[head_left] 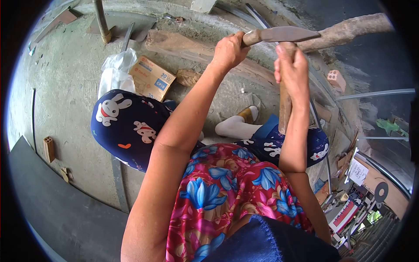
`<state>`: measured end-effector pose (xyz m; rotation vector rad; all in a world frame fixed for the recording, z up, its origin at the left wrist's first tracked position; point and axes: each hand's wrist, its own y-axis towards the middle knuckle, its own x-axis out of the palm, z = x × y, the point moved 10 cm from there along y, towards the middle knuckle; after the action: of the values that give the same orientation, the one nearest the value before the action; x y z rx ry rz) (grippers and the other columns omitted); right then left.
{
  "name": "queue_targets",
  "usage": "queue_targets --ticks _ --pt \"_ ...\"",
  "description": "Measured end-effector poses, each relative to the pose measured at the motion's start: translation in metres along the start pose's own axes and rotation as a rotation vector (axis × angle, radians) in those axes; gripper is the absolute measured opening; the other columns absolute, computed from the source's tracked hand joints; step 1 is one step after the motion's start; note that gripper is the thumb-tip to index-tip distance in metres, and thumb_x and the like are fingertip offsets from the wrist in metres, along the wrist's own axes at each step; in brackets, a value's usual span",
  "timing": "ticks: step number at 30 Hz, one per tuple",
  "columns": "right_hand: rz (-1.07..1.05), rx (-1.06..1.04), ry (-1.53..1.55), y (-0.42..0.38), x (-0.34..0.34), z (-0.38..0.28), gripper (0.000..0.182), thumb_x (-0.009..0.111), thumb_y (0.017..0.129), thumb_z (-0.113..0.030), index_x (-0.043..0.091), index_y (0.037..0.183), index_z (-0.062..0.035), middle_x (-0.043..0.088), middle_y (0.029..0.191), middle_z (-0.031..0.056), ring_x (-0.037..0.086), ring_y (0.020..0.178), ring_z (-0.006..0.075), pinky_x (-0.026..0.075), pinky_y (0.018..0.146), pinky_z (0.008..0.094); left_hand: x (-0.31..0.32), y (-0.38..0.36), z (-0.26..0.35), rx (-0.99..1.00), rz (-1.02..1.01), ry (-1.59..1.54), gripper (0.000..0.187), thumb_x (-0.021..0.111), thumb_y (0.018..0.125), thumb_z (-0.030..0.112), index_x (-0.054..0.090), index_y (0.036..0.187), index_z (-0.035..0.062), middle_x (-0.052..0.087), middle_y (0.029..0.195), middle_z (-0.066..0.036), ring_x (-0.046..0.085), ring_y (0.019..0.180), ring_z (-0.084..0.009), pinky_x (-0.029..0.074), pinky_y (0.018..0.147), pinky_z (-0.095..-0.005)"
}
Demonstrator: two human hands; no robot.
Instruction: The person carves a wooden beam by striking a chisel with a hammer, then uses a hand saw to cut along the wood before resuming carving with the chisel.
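My left hand (230, 53) is closed around the short wooden handle of a broad-bladed knife (290, 33), whose blade points to the right. Upright in front of me, a wooden stick (284, 105) is gripped by my right hand (293, 70), the thumb pointing up along it. The blade overlaps the stick's upper end, just above my right thumb. Its lower end comes down by my right knee. Behind the blade's tip a thick log (345, 32) reaches off to the upper right.
A cardboard box (150, 78) and a clear plastic bag (118, 72) lie on the concrete floor ahead, left of a long timber plank (196, 50). One hollow brick (336, 81) sits at right, another (48, 149) at left. A dark sheet (65, 205) covers the lower left. Tools crowd a rack (349, 214) at lower right.
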<state>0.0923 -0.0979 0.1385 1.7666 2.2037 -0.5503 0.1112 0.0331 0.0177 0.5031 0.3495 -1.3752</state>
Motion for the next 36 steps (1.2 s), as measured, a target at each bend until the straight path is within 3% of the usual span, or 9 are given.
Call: queue_targets --ticks 6,11,16,24,33,36 --pt "0.14 -0.218 0.096 -0.009 -0.015 -0.032 0.021 0.059 0.093 -0.024 0.054 0.096 -0.0044 0.052 0.061 -0.0005 0.046 0.044 0.0053 0.038 0.039 0.0201 0.003 0.0 0.003 0.016 0.005 0.048 0.032 0.07 0.077 0.025 0.055 0.098 0.005 0.064 0.089 -0.02 0.063 0.085 -0.0379 0.051 0.076 -0.0453" --pt "0.055 0.078 0.011 0.0 -0.011 0.028 0.025 0.058 0.093 -0.026 0.052 0.098 -0.0027 0.052 0.058 0.0004 0.047 0.041 0.0068 0.038 0.037 0.0226 0.008 -0.008 0.009 0.015 0.031 0.034 0.033 0.07 0.077 0.024 0.054 0.098 0.0051 0.065 0.09 -0.019 0.062 0.086 -0.0388 0.05 0.075 -0.046" --pt "0.115 0.153 0.073 -0.014 -0.028 0.047 0.028 0.055 0.094 -0.03 0.053 0.101 -0.0021 0.051 0.057 0.0013 0.047 0.04 0.0075 0.038 0.036 0.0227 0.025 -0.017 0.02 0.043 0.092 0.094 0.027 0.07 0.077 0.02 0.055 0.096 0.0078 0.06 0.09 -0.014 0.059 0.091 -0.0344 0.049 0.077 -0.0428" --pt "0.177 0.191 0.127 -0.03 -0.045 0.053 0.03 0.056 0.094 -0.031 0.052 0.099 -0.0017 0.051 0.059 0.0023 0.046 0.041 0.0082 0.038 0.038 0.0226 0.051 -0.033 0.038 0.219 0.068 0.201 0.011 0.058 0.081 0.012 0.056 0.09 0.0066 0.06 0.083 -0.017 0.06 0.083 -0.0339 0.049 0.073 -0.0418" --pt "0.2 0.068 0.127 -0.035 -0.049 0.02 0.03 0.057 0.093 -0.03 0.053 0.1 -0.001 0.05 0.059 0.003 0.046 0.042 0.0087 0.037 0.039 0.0223 0.031 -0.022 0.034 0.168 0.11 0.099 0.018 0.062 0.078 0.013 0.056 0.093 0.006 0.061 0.086 -0.017 0.06 0.087 -0.0345 0.049 0.076 -0.0427" --pt "0.191 0.064 0.122 -0.035 -0.046 0.02 0.03 0.058 0.093 -0.03 0.054 0.1 -0.0013 0.05 0.059 0.0028 0.046 0.042 0.0087 0.037 0.039 0.0222 0.034 -0.022 0.028 0.119 0.044 0.109 0.033 0.07 0.076 0.016 0.053 0.102 0.0071 0.06 0.091 -0.015 0.059 0.092 -0.0353 0.049 0.079 -0.0431"
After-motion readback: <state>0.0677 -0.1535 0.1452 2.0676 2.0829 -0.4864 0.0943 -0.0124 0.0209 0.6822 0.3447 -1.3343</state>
